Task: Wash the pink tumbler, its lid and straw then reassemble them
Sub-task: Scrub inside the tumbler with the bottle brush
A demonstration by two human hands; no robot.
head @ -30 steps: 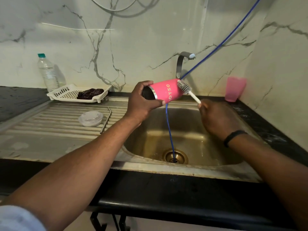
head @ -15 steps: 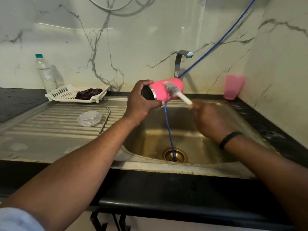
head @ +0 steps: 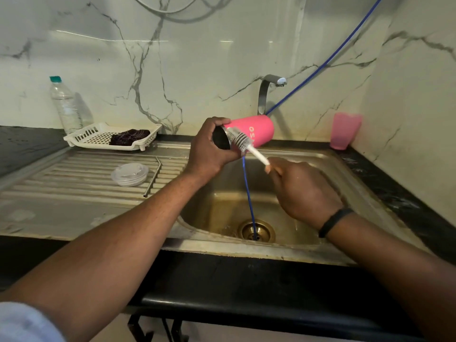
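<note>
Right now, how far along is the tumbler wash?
Done: the tumbler is taken apart; the clear lid and metal straw lie on the drainboard. In hand: the left hand grips the pink tumbler sideways over the sink while the right hand holds the bottle brush against its outside near the rim. Left: whether the lid and straw are washed cannot be told; reassembly remains.

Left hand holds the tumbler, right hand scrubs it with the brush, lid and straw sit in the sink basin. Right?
Not quite. Left hand holds the tumbler, right hand works the brush, but the head view shows the lid and straw on the drainboard, left of the basin.
</note>
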